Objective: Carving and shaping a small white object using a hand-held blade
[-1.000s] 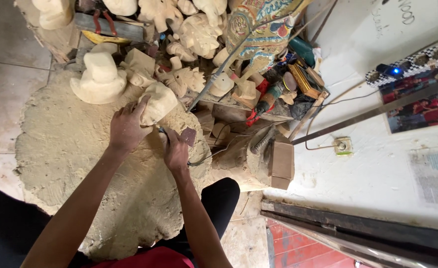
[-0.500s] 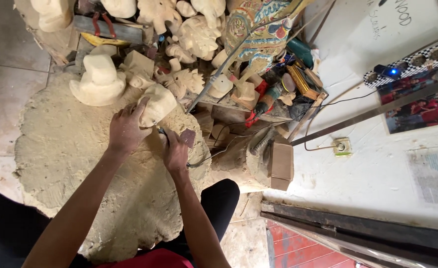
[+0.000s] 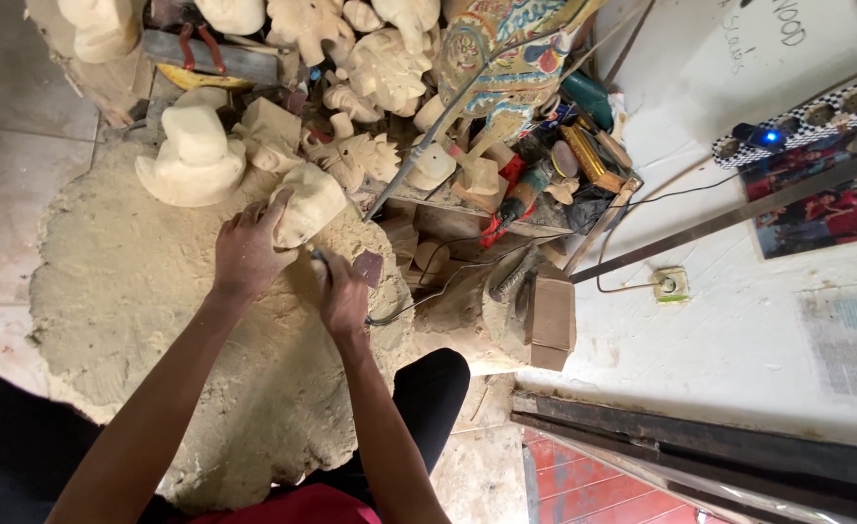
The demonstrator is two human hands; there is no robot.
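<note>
Landmark: everything is placed off the pale wooden carving point(image 3: 310, 201), which sits at the far edge of the sawdust mound point(image 3: 157, 320).
Right hand: the right hand point(image 3: 343, 296), just on the near side of the carving, is curled tight round a small dark tool point(image 3: 320, 258) with its tip up at the wood; a reddish-brown scrap point(image 3: 368, 267) shows at its thumb side.
Left hand: the left hand point(image 3: 244, 254) is wrapped round the carving's left flank, fingers spread over its rounded face, steadying it.
Risk, grip: I judge the tool could skid off that smooth curved surface toward the bracing fingers, since they sit close beside the working tip.
Risk, footing: the mound looks loose and crumbly, so the carving could shift under pressure.
Risk, cord: a dark cable point(image 3: 448, 277) trails just right of the carving and could snag the wrist.
Texture: raw cream wood, matte and dusty; sawdust coarse, clumped, sandy-beige.
Left of carving: a hat-shaped block point(image 3: 194, 150), broad brim and stubby crown.
Beyond carving: unpainted leafy figures point(image 3: 375, 155), then a brightly painted carving point(image 3: 492, 49).
</note>
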